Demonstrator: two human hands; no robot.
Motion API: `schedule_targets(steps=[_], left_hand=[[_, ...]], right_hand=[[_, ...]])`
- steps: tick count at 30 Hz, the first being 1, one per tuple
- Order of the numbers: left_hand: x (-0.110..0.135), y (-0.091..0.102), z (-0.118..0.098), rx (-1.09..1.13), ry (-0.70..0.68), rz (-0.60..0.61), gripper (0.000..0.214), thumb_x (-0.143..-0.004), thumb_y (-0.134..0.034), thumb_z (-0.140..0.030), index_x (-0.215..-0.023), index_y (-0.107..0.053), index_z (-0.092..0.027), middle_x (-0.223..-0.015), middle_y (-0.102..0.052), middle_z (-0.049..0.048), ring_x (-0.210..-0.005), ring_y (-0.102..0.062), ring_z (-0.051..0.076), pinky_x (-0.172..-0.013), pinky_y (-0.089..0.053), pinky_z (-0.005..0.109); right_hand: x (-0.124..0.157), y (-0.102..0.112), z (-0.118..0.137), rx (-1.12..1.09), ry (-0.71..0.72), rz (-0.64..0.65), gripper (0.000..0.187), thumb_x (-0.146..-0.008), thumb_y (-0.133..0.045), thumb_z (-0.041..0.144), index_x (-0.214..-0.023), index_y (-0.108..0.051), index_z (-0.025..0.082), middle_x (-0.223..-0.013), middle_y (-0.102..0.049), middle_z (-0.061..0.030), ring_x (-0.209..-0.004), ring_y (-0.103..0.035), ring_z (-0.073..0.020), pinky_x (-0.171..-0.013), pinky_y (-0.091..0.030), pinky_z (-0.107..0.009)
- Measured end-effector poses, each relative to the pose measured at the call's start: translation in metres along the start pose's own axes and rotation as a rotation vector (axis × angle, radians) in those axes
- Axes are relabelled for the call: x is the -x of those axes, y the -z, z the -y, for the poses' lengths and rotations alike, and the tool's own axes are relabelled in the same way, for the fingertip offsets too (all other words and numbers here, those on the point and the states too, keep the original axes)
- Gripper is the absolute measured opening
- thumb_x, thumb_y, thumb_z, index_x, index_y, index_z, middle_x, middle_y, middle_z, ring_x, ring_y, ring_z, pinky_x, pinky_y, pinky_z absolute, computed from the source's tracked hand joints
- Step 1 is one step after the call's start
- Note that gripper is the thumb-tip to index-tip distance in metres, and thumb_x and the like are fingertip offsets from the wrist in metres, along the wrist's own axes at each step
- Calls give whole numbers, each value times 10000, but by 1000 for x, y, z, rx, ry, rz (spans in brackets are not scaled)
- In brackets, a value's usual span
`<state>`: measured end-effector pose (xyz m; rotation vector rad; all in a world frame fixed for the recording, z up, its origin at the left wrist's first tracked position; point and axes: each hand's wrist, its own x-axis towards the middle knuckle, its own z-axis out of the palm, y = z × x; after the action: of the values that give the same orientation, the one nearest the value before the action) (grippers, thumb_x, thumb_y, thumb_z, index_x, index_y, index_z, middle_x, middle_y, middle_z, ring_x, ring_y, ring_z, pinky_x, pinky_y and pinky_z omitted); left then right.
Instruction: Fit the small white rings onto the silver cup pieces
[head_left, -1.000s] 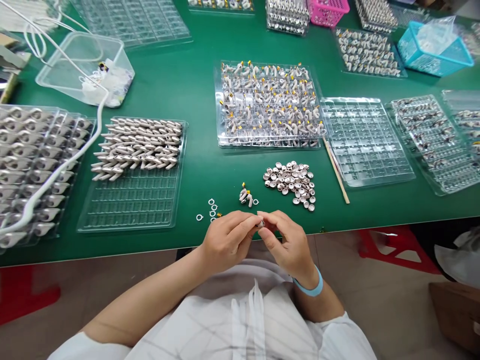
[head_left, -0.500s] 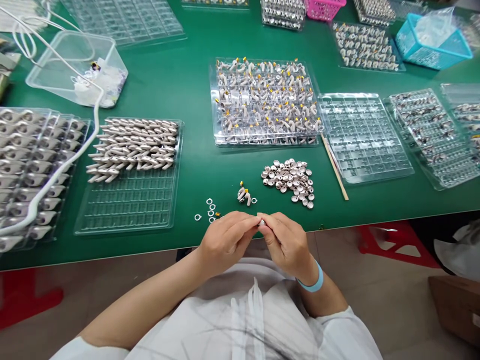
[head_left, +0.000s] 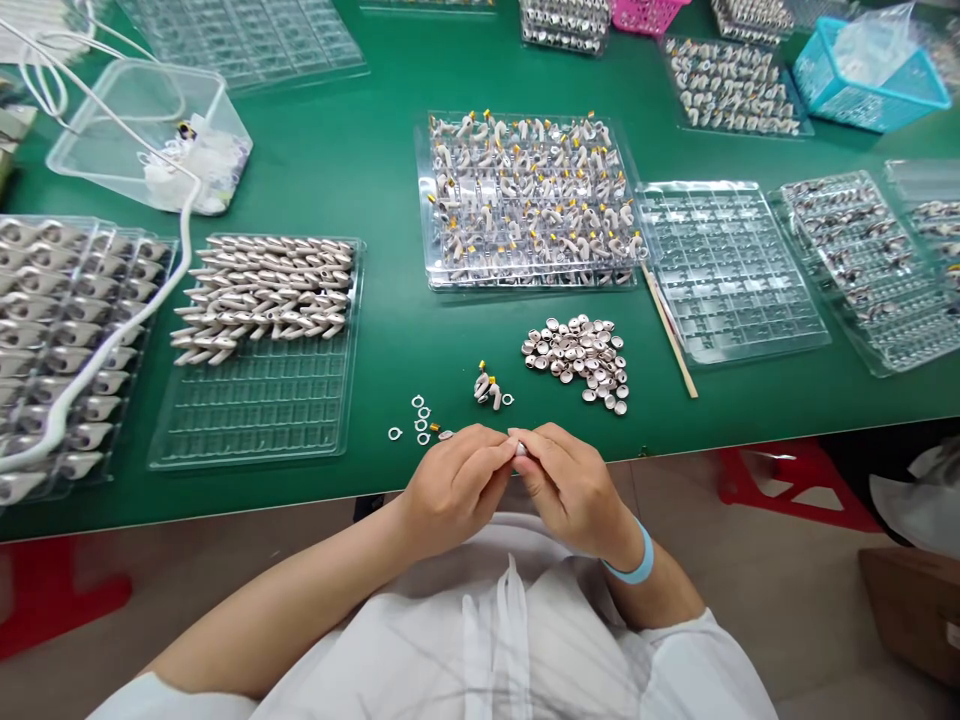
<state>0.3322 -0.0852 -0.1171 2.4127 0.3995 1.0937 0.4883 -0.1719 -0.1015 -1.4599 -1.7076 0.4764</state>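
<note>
Silvery and rounded, the small metal-looking part [head_left: 520, 449] sits, in the head view, by the near edge of the green tabletop [head_left: 390, 180], pinched in the fingertips of your left hand [head_left: 456, 487] and right hand [head_left: 574, 488]. Press evenly; a slip could send it over.

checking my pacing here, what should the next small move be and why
Probably ease the left hand slightly aside while the right hand holds the small silvery piece: both hands appear to pinch it, and their fingers cover most of it, so its condition can't be checked.
</note>
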Motion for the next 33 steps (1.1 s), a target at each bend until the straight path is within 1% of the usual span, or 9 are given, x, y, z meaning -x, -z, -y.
schedule_targets(steps=[4, 7, 14, 21, 28, 33], left_hand=[[2, -1, 0, -27, -5, 24, 214, -872, -540, -33, -1051, -542, -149, -860, -696, 100, -770, -647, 180, -668, -568, 304], [2, 0, -2, -51, 3, 42, 212, -881, -491, -28, -1042, -523, -160, -845, -685, 99, -733, -631, 179, -626, -549, 299], [-2, 0, -7, -147, -1, 55, 228, -863, -469, 1, -1033, -498, -148, -802, -660, 89, -666, -576, 173, -577, -515, 291], [-3, 1, -6, -183, -15, 103, 185, -857, -462, 9, -966, -510, -134, -766, -662, 105, -657, -573, 190, -557, -506, 295], [-6, -1, -4, -217, -14, 107, 179, -860, -440, 6, -916, -496, -154, -701, -637, 76, -646, -565, 191, -556, -505, 293], [-6, -2, -1, -216, -21, 135, 193, -850, -430, 12, -900, -475, -170, -676, -623, 59, -642, -566, 187, -557, -506, 287]], right_hand=[[2, -5, 0, 52, 31, -48, 264, -957, -474, 116, -1198, -581, 105, -858, -655, -115, -746, -597, -194, -632, -527, -330], [5, -10, 1, 102, 50, -89, 261, -951, -483, 110, -1191, -583, 96, -847, -662, -119, -736, -601, -196, -615, -520, -326], [7, -16, 2, 164, 57, -115, 278, -948, -473, 97, -1207, -572, 84, -830, -663, -118, -717, -591, -194, -598, -512, -322], [6, -17, 1, 181, 51, -91, 255, -954, -457, 101, -1176, -581, 87, -797, -634, -99, -686, -555, -183, -576, -485, -312], [5, -20, 0, 208, 41, -103, 261, -960, -447, 98, -1191, -568, 87, -766, -612, -80, -668, -539, -177, -559, -463, -306], [6, -21, -4, 227, 39, -74, 242, -961, -452, 97, -1168, -576, 85, -774, -613, -83, -676, -542, -179, -561, -461, -310]])
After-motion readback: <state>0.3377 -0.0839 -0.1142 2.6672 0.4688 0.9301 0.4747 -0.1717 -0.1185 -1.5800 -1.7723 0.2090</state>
